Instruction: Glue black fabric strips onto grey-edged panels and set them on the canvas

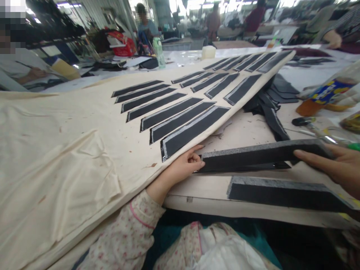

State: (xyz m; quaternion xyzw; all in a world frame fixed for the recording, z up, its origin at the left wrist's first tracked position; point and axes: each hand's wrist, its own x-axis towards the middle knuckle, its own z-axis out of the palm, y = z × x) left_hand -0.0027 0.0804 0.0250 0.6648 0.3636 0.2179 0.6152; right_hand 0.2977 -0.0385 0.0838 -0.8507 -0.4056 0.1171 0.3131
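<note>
My left hand [184, 163] pinches the left end of a black fabric strip [253, 155] with a grey upper edge, its wrist against the edge of the cream cloth-covered board [132, 161]. At the strip's other end my right hand [339, 167] grips it between thumb and fingers, the fingers partly hidden behind it. Under this strip shows part of another dark piece. Nearer to me, a similar black strip [281, 197] lies by the table's front edge. Several black strips with grey borders [194, 131] lie in slanting rows on the cream cloth.
Dark fabric pieces [270, 108] are heaped beyond the held strip. To the right are a bottle with a blue label [326, 95] and a black-headed tool [303, 121]. A green bottle [159, 52] and a pale block [208, 52] stand farther back. Other people work around the room.
</note>
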